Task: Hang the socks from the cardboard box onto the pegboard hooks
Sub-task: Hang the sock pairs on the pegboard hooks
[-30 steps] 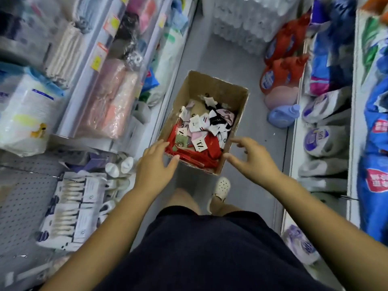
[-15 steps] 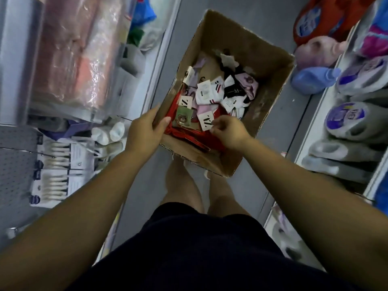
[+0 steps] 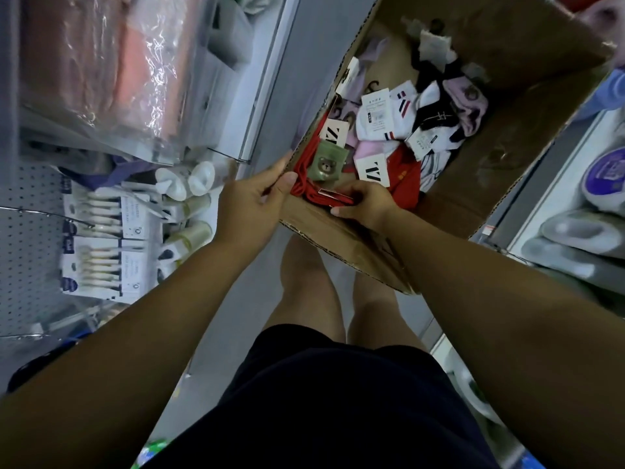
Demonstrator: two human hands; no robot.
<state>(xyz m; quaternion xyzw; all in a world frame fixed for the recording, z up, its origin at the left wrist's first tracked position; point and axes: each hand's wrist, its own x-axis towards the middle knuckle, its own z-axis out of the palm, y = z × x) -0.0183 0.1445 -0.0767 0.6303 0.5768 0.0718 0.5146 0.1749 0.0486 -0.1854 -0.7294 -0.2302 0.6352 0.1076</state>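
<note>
An open cardboard box (image 3: 341,231) stands on the aisle floor in front of my feet. It holds several sock packs: red ones (image 3: 404,179) near the front, a green bear pair (image 3: 327,162), white, pink and black ones behind. My left hand (image 3: 252,201) grips the box's near left corner, with the thumb over the rim. Inside the front of the box my right hand (image 3: 363,203) pinches a pack of red socks (image 3: 323,198). The pegboard (image 3: 25,211) with thin hooks is at the left.
Carded goods and small bottles (image 3: 184,179) hang and stand by the pegboard on the left. Wrapped pink packs (image 3: 111,62) fill the shelf above them. Grey refill pouches (image 3: 581,231) line the right shelf. The grey aisle floor (image 3: 294,72) runs past the box.
The view has closed in on the box. My left hand has taken hold of the box's corner. My right hand has gone into the box and closed on the red socks at the front.
</note>
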